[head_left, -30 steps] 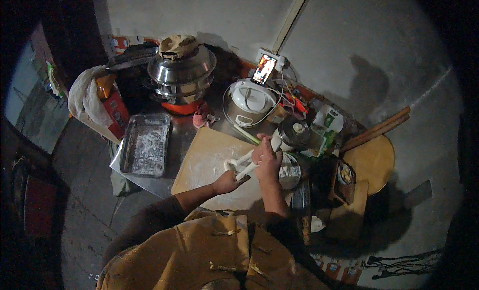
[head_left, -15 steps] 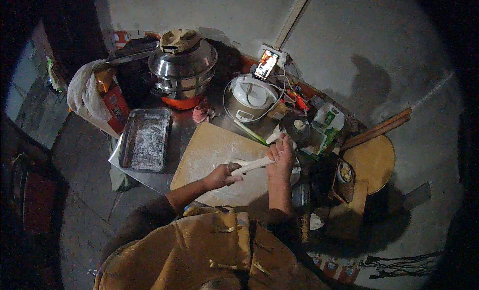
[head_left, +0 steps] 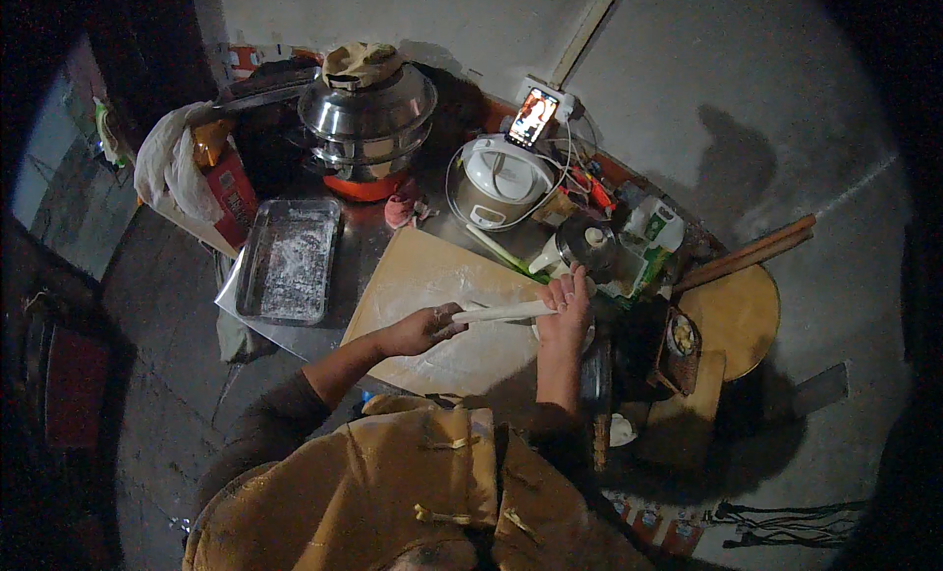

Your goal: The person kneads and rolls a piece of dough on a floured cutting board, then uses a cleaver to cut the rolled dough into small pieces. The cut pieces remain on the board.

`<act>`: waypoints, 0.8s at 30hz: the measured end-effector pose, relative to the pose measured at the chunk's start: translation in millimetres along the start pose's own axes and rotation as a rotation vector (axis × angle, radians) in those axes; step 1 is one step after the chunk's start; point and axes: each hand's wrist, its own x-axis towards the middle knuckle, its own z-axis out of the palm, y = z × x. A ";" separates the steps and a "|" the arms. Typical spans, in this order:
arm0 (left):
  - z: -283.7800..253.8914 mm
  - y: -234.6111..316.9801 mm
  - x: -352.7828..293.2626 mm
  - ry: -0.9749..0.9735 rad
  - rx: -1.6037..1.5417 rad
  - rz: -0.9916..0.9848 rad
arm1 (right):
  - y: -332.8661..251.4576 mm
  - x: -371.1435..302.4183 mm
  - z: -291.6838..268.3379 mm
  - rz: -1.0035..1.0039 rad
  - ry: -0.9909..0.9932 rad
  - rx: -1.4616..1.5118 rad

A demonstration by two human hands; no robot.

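I hold a long pale rope of dough stretched level between my two hands, just above the near right part of the floured wooden board. My left hand is closed around one end of the rope, over the board's middle; my right hand pinches the other end at the board's right edge, fingers curled on it.

As I judge it, the rolling is largely behind me: the rope looks even and thin along its length. Nothing is cut yet, and I see no finished pieces on the board. The flat metal tray dusted with flour, left of the board, holds no pieces either, so cutting and laying out appear to be left.

Beyond the board's far edge stand a white rice cooker and, further left, a stack of steel steamer pots. The light is dim, so small scraps of dough near the board's right edge could be there without my making them out.
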 end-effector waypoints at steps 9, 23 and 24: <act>-12.4 19.3 -7.0 0.113 -0.208 -0.009 | 0.1 2.2 -6.6 0.067 -0.051 0.088; -35.8 75.2 50.7 0.493 -0.078 0.302 | 62.6 -23.2 -41.2 0.582 0.017 -0.725; -32.0 79.0 57.4 0.523 -0.011 0.413 | 59.2 -25.6 -40.2 0.499 -0.017 -0.940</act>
